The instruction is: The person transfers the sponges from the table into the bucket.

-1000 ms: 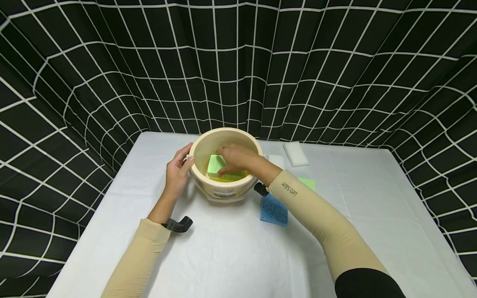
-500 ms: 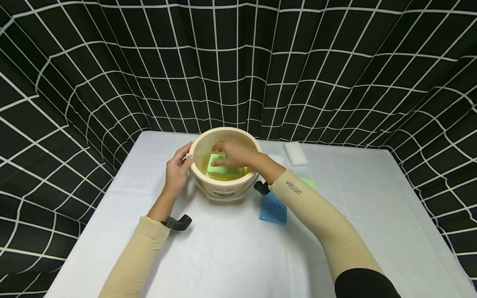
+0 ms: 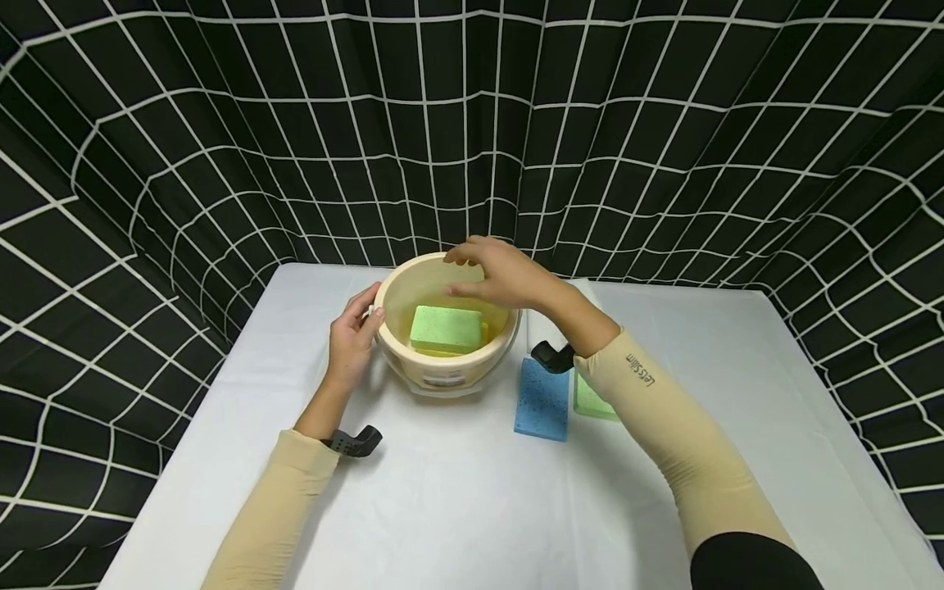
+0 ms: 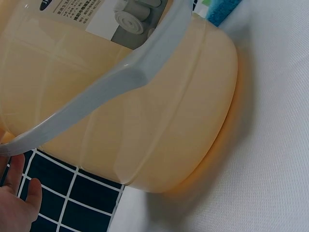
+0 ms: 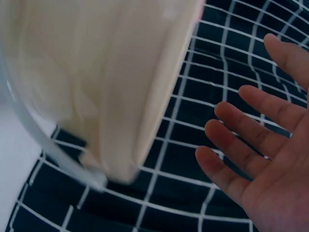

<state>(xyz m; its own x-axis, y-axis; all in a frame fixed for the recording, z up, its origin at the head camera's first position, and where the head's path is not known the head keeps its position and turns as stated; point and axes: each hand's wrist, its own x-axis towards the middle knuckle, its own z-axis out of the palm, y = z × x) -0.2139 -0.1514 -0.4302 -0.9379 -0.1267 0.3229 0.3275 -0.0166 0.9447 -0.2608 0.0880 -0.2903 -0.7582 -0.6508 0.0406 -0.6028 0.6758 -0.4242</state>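
A cream bucket (image 3: 413,374) stands near the far side of the table. My left hand (image 3: 350,344) holds its left rim, with the thumb over the edge and the fingers along the outside. The bucket's pale handle (image 4: 96,104) hangs down across its front in the left wrist view. Inside lies a light green sponge (image 3: 446,329), with something yellow showing beneath it. My right hand (image 3: 501,272) hovers over the bucket's right rear rim, holding nothing. Its fingers are spread apart from the bucket in the right wrist view.
To the right of the bucket lie a blue speckled sponge (image 3: 542,401) and a second green sponge (image 3: 592,400). White sponges (image 3: 542,318) behind them are partly hidden by the right wrist. A black gridded curtain (image 3: 472,123) surrounds the white-covered table (image 3: 457,508).
My right hand has risen out of the bucket and moved right, uncovering the green sponge that lies inside. The left hand stays at the rim.
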